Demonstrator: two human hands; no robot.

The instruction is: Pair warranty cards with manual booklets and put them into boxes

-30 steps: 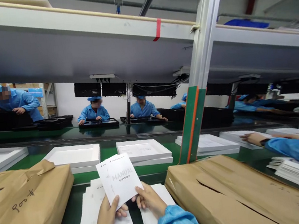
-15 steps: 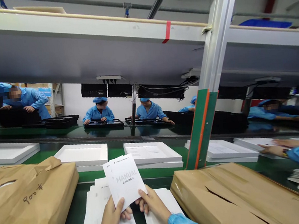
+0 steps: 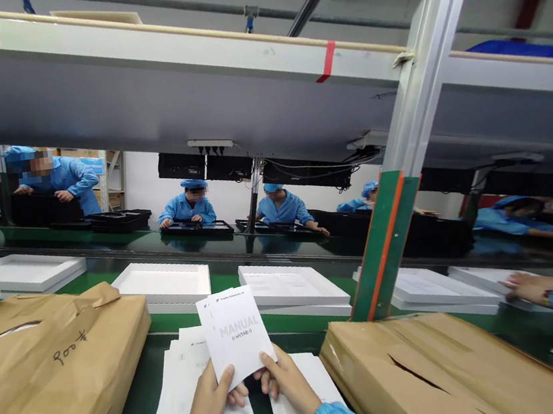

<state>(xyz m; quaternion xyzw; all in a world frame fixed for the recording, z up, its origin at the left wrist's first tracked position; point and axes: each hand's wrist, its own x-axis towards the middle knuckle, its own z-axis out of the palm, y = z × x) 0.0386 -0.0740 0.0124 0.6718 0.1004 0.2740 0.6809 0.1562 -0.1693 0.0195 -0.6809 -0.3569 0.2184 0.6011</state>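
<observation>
I see both hands pinching one manual [image 3: 235, 333] by its lower edge, held up over the table [image 3: 138, 392]. My left hand [image 3: 210, 403] has its fingers closed on the bottom left corner, my right hand [image 3: 289, 383] on the bottom right. Below lies a stack [image 3: 187, 379] of manuals, between two brown parcels [image 3: 49, 369].

Grey overhead shelf [image 3: 191, 90], slanted metal post [image 3: 416, 109] with green-orange base, green conveyor belt [image 3: 225, 282], white back wall [image 3: 145, 183]

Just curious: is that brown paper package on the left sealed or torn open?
Torn open: the brown paper package has a ragged flap lifted at its top and a gaping slit.
</observation>
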